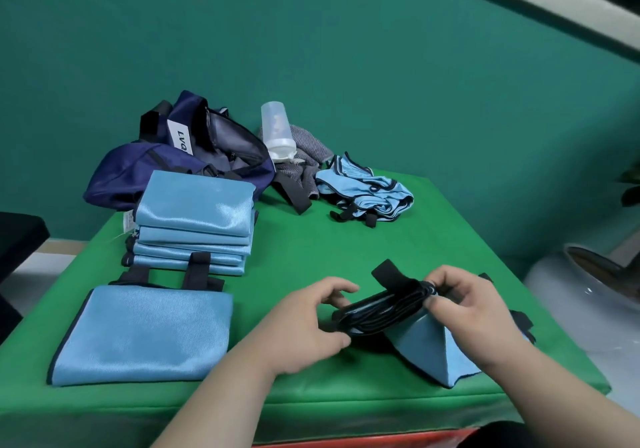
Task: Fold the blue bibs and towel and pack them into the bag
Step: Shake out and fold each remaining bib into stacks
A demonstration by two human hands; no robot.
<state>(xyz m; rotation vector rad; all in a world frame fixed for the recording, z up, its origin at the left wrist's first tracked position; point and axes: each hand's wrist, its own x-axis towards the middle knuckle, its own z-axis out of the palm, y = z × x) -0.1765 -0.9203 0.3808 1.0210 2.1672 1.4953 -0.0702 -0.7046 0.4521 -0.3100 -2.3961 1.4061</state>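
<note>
Near the table's front edge, my left hand and my right hand both grip the black-trimmed edge of a blue bib, which hangs bunched between them. One folded blue bib lies flat at the front left. Behind it stands a stack of folded blue bibs. A crumpled pile of unfolded blue bibs lies at the back right. The navy bag sits open at the back left. A grey striped towel lies bunched beside the bag.
A translucent plastic bottle stands tilted on the towel. The green table has bare cloth in its middle. A teal wall rises behind. A grey pot stands off the table's right side.
</note>
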